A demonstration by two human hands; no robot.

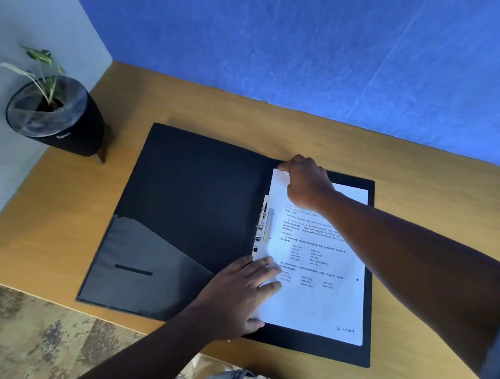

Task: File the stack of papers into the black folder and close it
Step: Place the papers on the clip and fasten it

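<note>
The black folder [188, 202] lies open on the wooden table. Its left flap has a grey pocket [143, 264] at the bottom. The stack of white printed papers [318, 300] rests on the right flap, its left edge under a metal clip [263, 223] beside the spine. My right hand [305, 181] pinches the top left corner of the papers. My left hand [241, 292] lies flat, fingers spread, on the lower left edge of the stack.
A black pot with a small green plant [56, 113] stands at the table's far left corner. Grey and blue walls close the left and back sides. The table's front edge [28, 292] runs below the folder, with patterned floor beyond it.
</note>
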